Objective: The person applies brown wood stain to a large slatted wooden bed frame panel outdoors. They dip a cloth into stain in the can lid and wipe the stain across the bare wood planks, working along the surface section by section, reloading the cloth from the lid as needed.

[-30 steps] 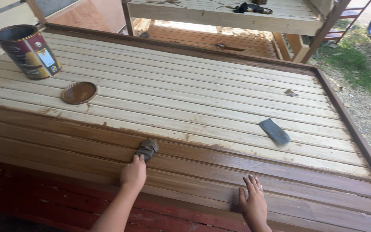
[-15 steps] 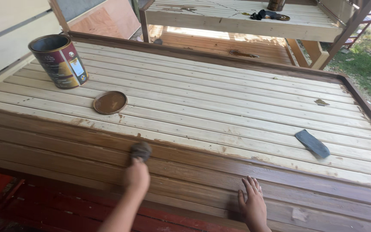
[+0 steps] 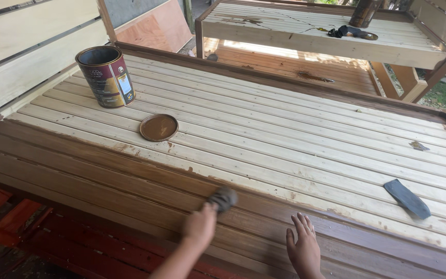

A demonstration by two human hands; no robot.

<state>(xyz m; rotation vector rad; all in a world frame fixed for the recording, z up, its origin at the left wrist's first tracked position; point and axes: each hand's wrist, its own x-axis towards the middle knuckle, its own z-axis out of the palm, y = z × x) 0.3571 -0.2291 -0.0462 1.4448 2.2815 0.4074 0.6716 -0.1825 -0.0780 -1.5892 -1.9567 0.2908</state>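
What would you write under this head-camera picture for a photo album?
Left hand rubs a dark rag along stained slats; right hand lies flat beside it, open can and lid behind.

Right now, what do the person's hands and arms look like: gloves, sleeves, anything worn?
Both are bare. The left hand and forearm show no glove, sleeve, watch or band. The right hand is likewise ungloved, with no ring visible; only its wrist is in frame. The left is motion-blurred, so fine detail is unclear.

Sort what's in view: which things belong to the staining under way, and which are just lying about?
In use:
left hand holding the rag
right hand flat on the slatted panel
open can
lid

Lying about:
grey scrap
second panel behind
dark items on it
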